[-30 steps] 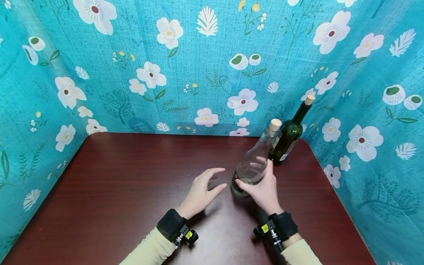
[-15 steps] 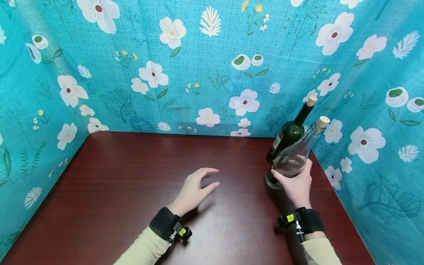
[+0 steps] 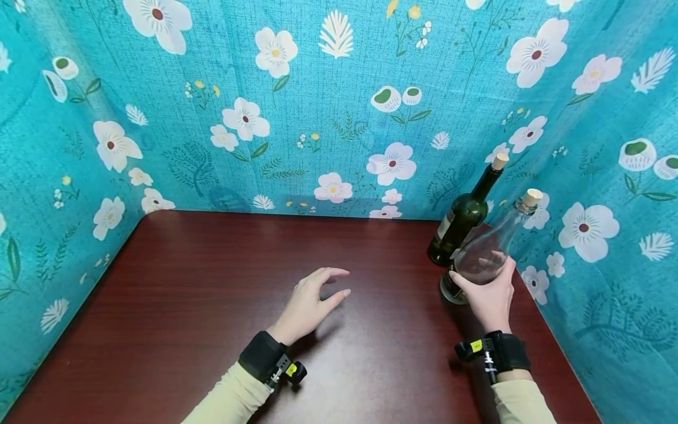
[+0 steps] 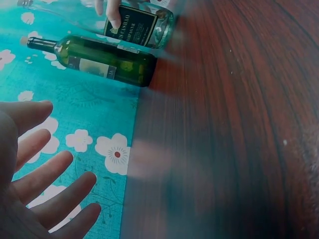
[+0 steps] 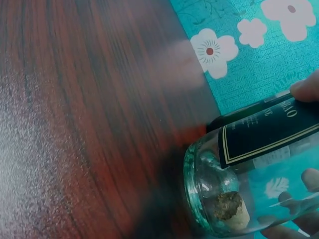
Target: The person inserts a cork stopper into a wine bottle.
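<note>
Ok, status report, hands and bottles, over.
Right hand grips clear corked glass bottle, tilted. Left hand open over dark wooden table, holds nothing. Dark green corked bottle stands close behind.

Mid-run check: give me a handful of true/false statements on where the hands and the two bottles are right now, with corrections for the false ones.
1. The right hand grips the clear bottle. True.
2. The clear bottle stands straight upright. False: it tilts, its neck leaning toward the right-hand wall.
3. The left hand holds the green bottle. False: it holds nothing, fingers spread over the table.
4. Both bottles have a cork stopper in the neck. True.
5. The green bottle lies on its side. False: it stands on the table near the back right corner.
6. A cork lies inside the clear bottle, at its bottom. True.
</note>
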`<action>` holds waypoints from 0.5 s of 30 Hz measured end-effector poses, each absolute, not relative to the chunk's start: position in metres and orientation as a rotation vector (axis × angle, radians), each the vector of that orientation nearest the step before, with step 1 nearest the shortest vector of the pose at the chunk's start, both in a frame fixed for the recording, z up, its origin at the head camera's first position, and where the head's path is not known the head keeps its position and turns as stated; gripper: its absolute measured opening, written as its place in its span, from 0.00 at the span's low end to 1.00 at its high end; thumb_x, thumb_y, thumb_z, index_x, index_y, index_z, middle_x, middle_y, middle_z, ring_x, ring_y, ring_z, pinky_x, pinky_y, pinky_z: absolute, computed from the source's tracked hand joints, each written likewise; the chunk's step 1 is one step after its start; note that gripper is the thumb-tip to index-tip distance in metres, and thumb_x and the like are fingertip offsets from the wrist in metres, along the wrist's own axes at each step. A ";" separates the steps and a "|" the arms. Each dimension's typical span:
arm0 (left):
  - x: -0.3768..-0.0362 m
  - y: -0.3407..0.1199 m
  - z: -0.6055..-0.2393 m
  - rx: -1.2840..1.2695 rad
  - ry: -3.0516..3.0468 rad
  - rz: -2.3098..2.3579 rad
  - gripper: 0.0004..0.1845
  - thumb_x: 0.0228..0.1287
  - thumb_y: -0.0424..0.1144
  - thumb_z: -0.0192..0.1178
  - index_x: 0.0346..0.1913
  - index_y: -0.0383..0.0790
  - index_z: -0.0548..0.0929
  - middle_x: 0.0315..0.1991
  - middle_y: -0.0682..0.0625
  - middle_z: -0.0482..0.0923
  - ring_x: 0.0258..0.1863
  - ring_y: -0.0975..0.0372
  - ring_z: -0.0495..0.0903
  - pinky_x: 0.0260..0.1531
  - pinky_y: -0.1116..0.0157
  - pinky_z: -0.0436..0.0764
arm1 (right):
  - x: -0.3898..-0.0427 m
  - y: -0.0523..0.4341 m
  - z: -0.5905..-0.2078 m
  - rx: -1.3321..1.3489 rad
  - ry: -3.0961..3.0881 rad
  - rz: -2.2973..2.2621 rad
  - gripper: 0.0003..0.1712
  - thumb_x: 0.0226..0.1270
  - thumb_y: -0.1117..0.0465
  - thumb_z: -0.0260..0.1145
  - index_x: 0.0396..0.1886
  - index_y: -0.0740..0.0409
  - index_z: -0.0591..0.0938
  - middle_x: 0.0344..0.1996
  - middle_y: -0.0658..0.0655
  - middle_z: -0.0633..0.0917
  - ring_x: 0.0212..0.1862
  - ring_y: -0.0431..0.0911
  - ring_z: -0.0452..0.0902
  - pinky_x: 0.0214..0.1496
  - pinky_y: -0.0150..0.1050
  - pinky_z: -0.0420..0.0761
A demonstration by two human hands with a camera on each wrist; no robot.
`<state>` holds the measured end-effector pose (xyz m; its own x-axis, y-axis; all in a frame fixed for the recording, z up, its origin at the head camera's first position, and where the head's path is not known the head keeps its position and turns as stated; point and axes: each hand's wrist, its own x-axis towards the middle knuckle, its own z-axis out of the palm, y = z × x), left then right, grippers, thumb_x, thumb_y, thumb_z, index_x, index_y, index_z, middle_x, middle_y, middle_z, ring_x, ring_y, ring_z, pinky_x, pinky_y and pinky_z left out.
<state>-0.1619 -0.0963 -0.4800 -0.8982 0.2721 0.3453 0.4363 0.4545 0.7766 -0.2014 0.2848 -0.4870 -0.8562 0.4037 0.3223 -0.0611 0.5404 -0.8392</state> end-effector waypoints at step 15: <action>-0.178 -0.111 -0.464 -0.545 -2.589 -1.146 0.28 0.71 0.54 0.64 0.69 0.45 0.78 0.69 0.48 0.73 0.71 0.57 0.66 0.72 0.48 0.57 | -0.195 0.258 -0.450 -0.158 -2.007 1.102 0.67 0.51 0.46 0.83 0.82 0.39 0.50 0.78 0.41 0.54 0.77 0.40 0.45 0.77 0.48 0.46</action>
